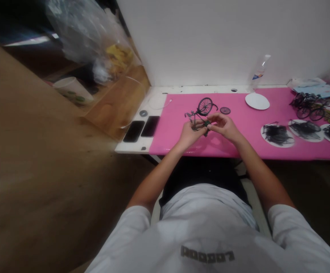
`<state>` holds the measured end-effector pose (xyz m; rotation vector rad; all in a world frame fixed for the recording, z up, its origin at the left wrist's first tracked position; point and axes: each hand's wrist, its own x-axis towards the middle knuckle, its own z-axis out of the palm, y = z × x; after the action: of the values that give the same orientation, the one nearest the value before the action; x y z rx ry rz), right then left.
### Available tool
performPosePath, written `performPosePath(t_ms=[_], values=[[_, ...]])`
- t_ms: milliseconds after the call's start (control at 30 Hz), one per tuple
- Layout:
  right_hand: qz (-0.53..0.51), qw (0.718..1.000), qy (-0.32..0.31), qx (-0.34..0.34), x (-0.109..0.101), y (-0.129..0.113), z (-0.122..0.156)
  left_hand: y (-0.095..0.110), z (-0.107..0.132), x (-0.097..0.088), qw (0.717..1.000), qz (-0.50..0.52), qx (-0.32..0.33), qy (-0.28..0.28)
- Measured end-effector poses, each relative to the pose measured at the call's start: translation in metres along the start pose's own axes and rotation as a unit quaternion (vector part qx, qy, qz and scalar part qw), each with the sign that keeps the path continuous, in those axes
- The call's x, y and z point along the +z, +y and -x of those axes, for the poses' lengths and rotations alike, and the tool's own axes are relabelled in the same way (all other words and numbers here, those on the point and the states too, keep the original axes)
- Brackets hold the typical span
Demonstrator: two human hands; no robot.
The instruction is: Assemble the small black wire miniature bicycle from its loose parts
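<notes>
Above the pink table cover, a small black model bicycle (205, 107) is held between my two hands, its one visible wheel pointing away from me. My left hand (189, 133) is closed around the frame from the left. The fingers of my right hand (224, 127) pinch at a small dark part near the bottom of the frame, close to my left thumb; fingertips partly hide it. Just beyond my right hand, a loose black wheel (225, 110) lies flat on the pink cover (176, 110).
Two dark phones (134, 131) lie at the table's left end. On the right are white plates (257, 101), several bearing black parts, and a pile of finished-looking model bicycles (307, 106). A clear bottle (261, 70) stands by the wall. A wooden box (125, 102) adjoins the left side.
</notes>
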<state>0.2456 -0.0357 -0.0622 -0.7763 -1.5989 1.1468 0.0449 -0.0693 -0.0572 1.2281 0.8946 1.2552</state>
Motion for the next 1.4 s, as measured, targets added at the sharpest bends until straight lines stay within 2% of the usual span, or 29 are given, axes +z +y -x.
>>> performPosePath(t_ms=[133,400,700,833,933,1000,1067,1133,1267,1400], values=[[-0.029,0.999,-0.012,0.039,0.000,-0.005,0.002,-0.001,0.000,0.001,1.000,-0.002,0.008,-0.002],[-0.067,0.995,-0.021,0.070,0.004,-0.007,0.003,-0.004,0.000,0.000,1.000,-0.016,0.023,-0.003],[-0.078,0.994,-0.017,0.077,0.005,-0.005,0.003,-0.006,0.000,0.000,1.000,-0.012,0.022,-0.003],[-0.028,0.998,-0.018,0.054,0.001,-0.006,0.001,-0.012,-0.005,-0.004,1.000,0.011,0.015,-0.008],[0.099,0.995,0.022,0.015,-0.016,-0.003,-0.003,-0.020,-0.013,-0.010,1.000,0.024,0.003,0.009],[0.220,0.973,0.063,-0.004,-0.034,0.003,-0.006,-0.026,-0.018,-0.014,1.000,0.020,-0.004,0.023],[0.347,0.934,0.082,-0.014,-0.054,0.011,-0.008,-0.032,-0.023,-0.018,0.999,0.015,-0.007,0.028],[0.441,0.894,0.085,0.012,-0.072,0.018,-0.008,-0.036,-0.025,-0.021,1.000,0.019,-0.004,0.024],[0.498,0.856,0.066,0.124,-0.092,0.027,-0.001,-0.038,-0.027,-0.023,0.999,0.028,0.006,0.021],[0.539,0.818,0.052,0.194,-0.095,0.028,0.005,-0.037,-0.027,-0.023,0.999,0.024,0.003,0.022]])
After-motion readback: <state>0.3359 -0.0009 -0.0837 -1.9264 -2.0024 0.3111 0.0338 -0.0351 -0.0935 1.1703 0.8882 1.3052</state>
